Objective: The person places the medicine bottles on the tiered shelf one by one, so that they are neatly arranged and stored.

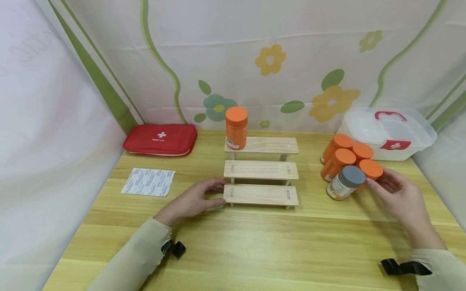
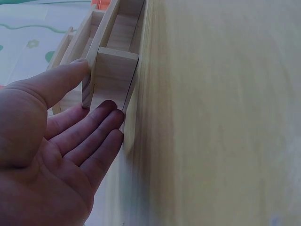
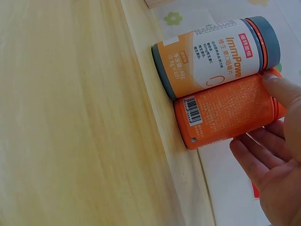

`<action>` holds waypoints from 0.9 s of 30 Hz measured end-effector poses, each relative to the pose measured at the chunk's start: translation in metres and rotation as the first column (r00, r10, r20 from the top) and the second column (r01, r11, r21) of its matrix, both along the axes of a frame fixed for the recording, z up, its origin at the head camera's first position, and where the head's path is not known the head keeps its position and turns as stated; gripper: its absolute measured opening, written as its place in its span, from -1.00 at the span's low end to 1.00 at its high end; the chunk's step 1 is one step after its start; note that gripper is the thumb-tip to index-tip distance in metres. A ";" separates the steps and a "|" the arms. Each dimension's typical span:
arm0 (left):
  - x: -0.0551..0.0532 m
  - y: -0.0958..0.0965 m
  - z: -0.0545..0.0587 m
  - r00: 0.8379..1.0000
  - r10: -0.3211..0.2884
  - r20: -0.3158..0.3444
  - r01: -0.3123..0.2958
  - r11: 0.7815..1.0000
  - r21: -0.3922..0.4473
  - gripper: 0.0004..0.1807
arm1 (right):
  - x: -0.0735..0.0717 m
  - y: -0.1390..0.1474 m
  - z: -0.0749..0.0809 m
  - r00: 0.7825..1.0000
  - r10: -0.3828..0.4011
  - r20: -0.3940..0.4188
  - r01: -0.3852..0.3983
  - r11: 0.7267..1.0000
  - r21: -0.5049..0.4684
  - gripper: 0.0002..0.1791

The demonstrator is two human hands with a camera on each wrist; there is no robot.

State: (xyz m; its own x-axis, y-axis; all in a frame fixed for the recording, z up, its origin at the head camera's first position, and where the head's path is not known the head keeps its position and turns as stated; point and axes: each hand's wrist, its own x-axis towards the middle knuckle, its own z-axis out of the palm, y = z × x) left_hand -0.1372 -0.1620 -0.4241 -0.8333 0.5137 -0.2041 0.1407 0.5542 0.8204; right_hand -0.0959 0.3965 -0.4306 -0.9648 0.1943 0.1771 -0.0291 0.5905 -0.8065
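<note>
In the head view, a three-step wooden stand (image 1: 260,194) stands mid-table, one orange bottle (image 1: 236,131) upright on its top step. My left hand (image 1: 196,198) is at the left end of the lowest step. The left wrist view shows its thumb touching the step's edge and its fingers (image 2: 89,136) fairly straight beside the end support. At the right, my right hand (image 1: 404,196) holds an orange-capped bottle (image 1: 370,169) at the front of a cluster, thumb at the cap. A grey-capped vitamin C bottle (image 3: 216,56) touches it. Several more orange bottles (image 1: 336,161) stand behind.
A red first-aid pouch (image 1: 160,139) lies at the back left, with a white printed packet (image 1: 148,182) in front of it. Behind the bottles is a translucent first-aid box (image 1: 367,129) with a red handle. Printed cloth (image 1: 233,44) hangs behind the wooden table (image 1: 247,250).
</note>
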 end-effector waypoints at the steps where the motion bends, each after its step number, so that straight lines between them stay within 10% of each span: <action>1: 0.000 0.000 0.000 1.000 0.000 0.002 0.000 1.000 0.001 -0.35 | 0.000 0.000 0.000 1.000 0.002 -0.010 -0.002 1.000 -0.011 -0.32; 18: 0.000 0.000 0.000 1.000 0.002 0.005 -0.002 1.000 -0.002 -0.36 | 0.009 0.000 0.015 0.988 -0.125 -0.087 0.119 0.990 -0.071 -0.49; 27: 0.000 0.000 0.001 1.000 -0.005 -0.005 0.005 1.000 0.000 -0.36 | 0.008 -0.009 0.040 0.943 -0.255 -0.216 0.237 0.966 -0.106 -0.43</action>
